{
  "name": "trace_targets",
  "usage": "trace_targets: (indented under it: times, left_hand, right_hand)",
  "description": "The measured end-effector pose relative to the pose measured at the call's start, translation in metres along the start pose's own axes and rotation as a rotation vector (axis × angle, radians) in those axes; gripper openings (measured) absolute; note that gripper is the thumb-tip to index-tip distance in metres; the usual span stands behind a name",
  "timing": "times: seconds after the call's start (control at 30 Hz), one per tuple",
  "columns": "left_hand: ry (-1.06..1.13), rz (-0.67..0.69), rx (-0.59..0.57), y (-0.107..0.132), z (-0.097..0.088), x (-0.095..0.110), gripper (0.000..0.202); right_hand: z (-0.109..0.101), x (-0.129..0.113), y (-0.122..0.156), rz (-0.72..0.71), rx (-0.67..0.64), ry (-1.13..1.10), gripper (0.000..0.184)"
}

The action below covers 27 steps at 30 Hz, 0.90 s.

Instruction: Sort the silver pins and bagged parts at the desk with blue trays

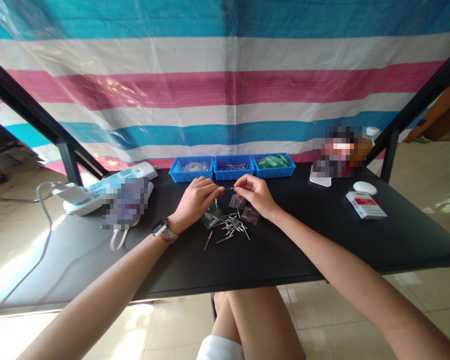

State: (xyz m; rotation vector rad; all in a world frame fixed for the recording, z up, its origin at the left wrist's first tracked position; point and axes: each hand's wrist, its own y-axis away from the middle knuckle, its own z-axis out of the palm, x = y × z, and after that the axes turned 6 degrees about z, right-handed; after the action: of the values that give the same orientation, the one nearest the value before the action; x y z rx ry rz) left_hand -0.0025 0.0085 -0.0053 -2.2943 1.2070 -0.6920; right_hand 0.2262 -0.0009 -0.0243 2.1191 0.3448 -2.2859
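A thin metal pop rivet (229, 188) lies level between my two hands, pinched at one end by my left hand (198, 197) and at the other by my right hand (255, 194). Just below them, several loose silver rivets (234, 226) are scattered in a pile on the black table. A green-tinted plastic bag (211, 218) sits beside the pile, partly under my left hand. Small clear bags (250, 215) with little contents lie near my right hand. Behind stand the left blue bin (191, 177) with clear bags, the middle bin (233, 176) with rivets, and the right bin (276, 173) with green packets.
On the left are a white power strip (97, 192) with a plugged-in charger and a blurred-out object (125, 202) with a strap. To the right lie a small box (366, 205) and a white oval case (365, 188). Striped sheeting (225, 90) hangs behind the table (303, 240).
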Motion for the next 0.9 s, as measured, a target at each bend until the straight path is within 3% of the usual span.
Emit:
trace_targets:
  times: [0.2,0.37,0.5,0.6,0.67,0.77,0.9]
  left_hand:
    - [-0.023,-0.046,0.045,0.0,0.0,0.002,0.048]
    - [-0.029,-0.111,0.118,0.0,0.003,0.003,0.041]
    - [0.022,-0.152,0.159,0.003,0.006,0.003,0.037]
    - [0.06,-0.152,0.163,0.003,0.006,0.002,0.034]
    - [0.074,-0.145,0.163,0.003,0.006,0.002,0.033]
    - [0.074,-0.141,0.14,0.002,0.005,0.002,0.038]
    - [0.072,-0.125,0.046,0.002,0.006,0.002,0.039]
  right_hand:
    - [-0.004,-0.004,-0.001,0.007,0.055,-0.031,0.022]
    - [-0.007,-0.005,-0.005,0.029,0.163,-0.088,0.025]
    - [-0.011,-0.005,-0.013,0.025,0.273,-0.147,0.03]
    - [-0.019,-0.006,-0.021,0.068,0.254,-0.133,0.043]
    - [-0.025,-0.007,-0.023,0.065,0.241,-0.056,0.047]
    - [-0.034,-0.007,-0.022,-0.005,0.233,0.143,0.031]
    - [-0.038,-0.005,-0.014,-0.077,-0.017,0.545,0.012]
